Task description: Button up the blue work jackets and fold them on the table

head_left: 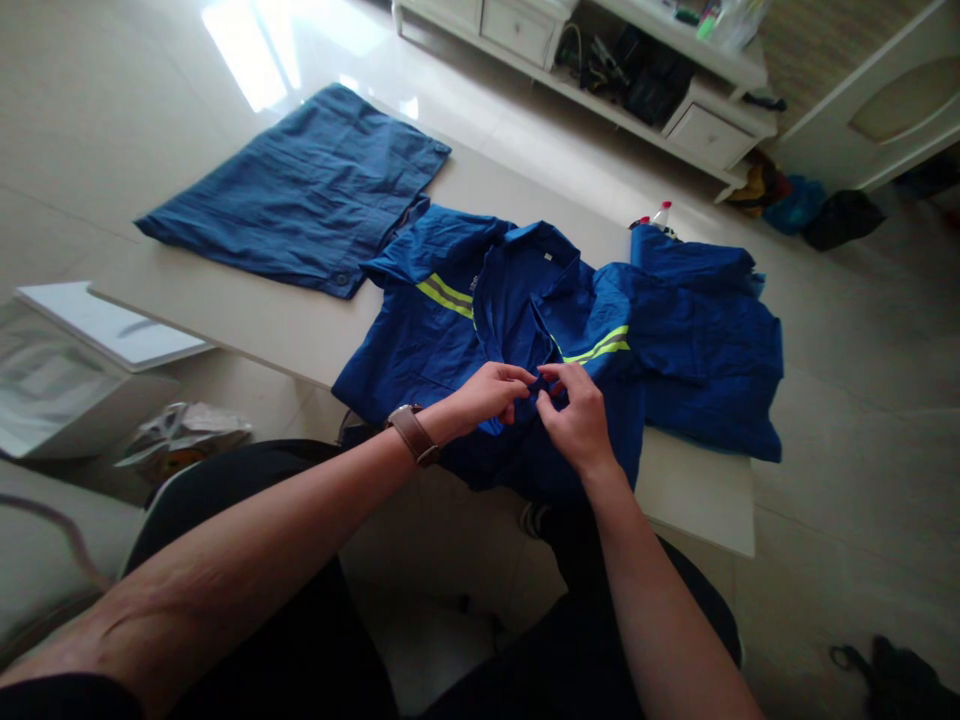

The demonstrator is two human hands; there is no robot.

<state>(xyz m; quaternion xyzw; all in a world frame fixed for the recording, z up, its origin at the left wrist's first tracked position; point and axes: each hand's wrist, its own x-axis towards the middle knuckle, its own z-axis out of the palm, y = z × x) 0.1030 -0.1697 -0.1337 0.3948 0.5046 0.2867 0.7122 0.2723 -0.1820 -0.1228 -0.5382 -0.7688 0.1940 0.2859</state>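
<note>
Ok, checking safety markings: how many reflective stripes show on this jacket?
2: one stripe left of the collar, one stripe right of it, on the blue jacket; folds may hide more.

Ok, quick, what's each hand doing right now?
Left hand: closed, pinching the front of the blue work jacket.
Right hand: closed, pinching the same front edge.
</note>
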